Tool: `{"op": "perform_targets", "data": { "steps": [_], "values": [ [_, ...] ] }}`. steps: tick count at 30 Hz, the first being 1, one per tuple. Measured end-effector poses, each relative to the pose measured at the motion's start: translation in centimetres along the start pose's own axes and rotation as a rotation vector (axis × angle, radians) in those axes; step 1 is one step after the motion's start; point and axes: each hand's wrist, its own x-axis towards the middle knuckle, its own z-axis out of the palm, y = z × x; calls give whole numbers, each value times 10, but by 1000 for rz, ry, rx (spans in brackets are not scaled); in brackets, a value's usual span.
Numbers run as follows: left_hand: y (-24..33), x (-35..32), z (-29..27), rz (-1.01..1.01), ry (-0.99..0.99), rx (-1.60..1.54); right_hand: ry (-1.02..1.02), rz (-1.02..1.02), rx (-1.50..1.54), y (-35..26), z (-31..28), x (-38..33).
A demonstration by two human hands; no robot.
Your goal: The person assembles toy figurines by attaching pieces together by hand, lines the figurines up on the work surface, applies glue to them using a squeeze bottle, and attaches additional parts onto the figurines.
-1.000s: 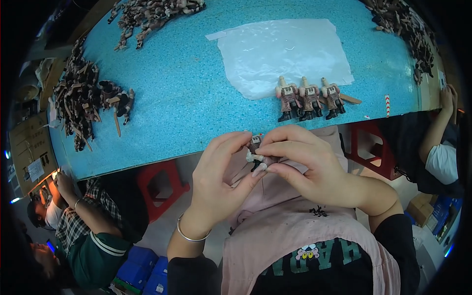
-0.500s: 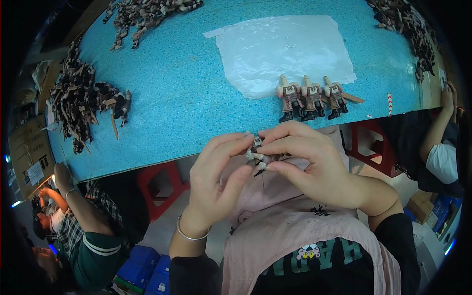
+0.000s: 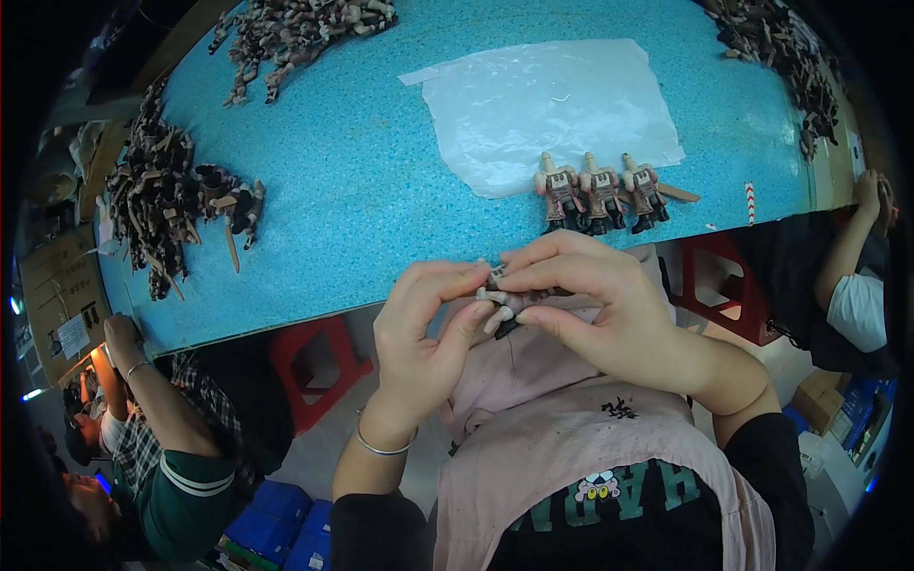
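Between both hands, just off the near table edge, is a small headless toy figure [image 3: 511, 302] with a pale arm and dark legs. My left hand [image 3: 419, 328], with a bangle at the wrist, pinches the figure between thumb and fingertips. On its other side my right hand [image 3: 605, 309] grips the body, thumb below and fingers above. The fingers hide much of it. Beyond my right hand, three similar headless figures [image 3: 602, 193] lie side by side on the blue table [image 3: 352, 171], a flat brown piece [image 3: 678, 193] sticking out past them.
A clear plastic sheet [image 3: 552, 105] is taped to the table. Piles of figure parts lie at the left [image 3: 152, 200], far left [image 3: 295, 38] and far right [image 3: 781, 62]. Co-workers sit at both sides, one in a green sleeve [image 3: 195, 495]. Red stools [image 3: 319, 376] stand under the table.
My left thumb has moved up and closed onto the figure beside the fingertips. My right hand keeps its grip. The whole view has shifted slightly.
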Motion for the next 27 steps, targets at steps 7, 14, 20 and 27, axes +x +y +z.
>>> {"op": "perform_targets", "data": {
  "steps": [7, 14, 20, 27],
  "values": [
    [12, -17, 9, 95, 242, -216, 254, 76, 585, -10, 11, -18],
    [16, -24, 1, 115, 83, -126, -89, 214, 777, -3, 3, -21],
    [21, -7, 5, -269, -190, -816, -112, 99, 467, -2, 2, -21],
    [22, -5, 5, -205, -284, -683, -96, -34, 278, 6, 1, -21]
  ]
}}
